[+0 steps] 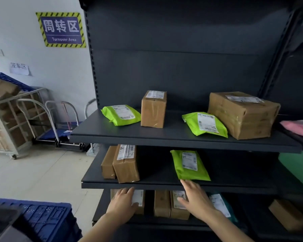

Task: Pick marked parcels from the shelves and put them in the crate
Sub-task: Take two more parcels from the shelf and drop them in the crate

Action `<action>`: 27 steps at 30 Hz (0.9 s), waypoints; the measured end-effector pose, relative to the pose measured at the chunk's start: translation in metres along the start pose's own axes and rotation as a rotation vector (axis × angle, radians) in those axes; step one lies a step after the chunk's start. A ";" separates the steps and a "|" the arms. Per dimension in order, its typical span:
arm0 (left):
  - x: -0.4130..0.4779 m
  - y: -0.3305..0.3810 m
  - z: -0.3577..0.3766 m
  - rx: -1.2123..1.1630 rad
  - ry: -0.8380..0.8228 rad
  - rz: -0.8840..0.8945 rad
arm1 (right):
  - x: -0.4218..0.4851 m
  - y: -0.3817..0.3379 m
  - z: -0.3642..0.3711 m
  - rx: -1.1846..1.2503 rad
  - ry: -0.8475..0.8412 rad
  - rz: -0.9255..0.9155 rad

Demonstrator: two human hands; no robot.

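My right hand (196, 198), fingers straight and together, thumb out, reaches for the green mailer (189, 165) on the middle shelf (156, 185), probably my next pick. My left hand (124, 200) lies flat on a brown box (140, 194) just below that shelf (steadying it, I guess). The blue crate (42, 213) is low and left of the shelf; I can't make out what's in it.

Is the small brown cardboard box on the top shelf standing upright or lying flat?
Upright: the small brown cardboard box stands on end on the dark metal shelf, taller than wide, white label on top.
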State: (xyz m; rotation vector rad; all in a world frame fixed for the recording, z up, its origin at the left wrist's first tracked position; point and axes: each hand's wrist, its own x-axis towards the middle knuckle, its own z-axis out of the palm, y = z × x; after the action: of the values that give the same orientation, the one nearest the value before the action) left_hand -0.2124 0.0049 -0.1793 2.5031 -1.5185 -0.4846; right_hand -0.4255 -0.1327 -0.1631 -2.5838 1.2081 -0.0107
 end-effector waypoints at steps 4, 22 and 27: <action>0.011 0.023 0.006 -0.020 -0.026 0.025 | -0.001 0.027 0.003 0.028 -0.005 0.035; 0.145 0.118 0.043 0.062 -0.103 0.290 | 0.057 0.107 0.011 0.126 0.048 0.286; 0.175 0.142 0.062 0.113 -0.098 0.332 | 0.052 0.126 0.020 0.177 0.043 0.321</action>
State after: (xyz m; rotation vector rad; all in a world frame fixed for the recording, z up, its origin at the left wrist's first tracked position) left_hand -0.2774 -0.2145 -0.2251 2.2649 -2.0018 -0.4844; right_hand -0.4836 -0.2432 -0.2206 -2.2258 1.5493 -0.1022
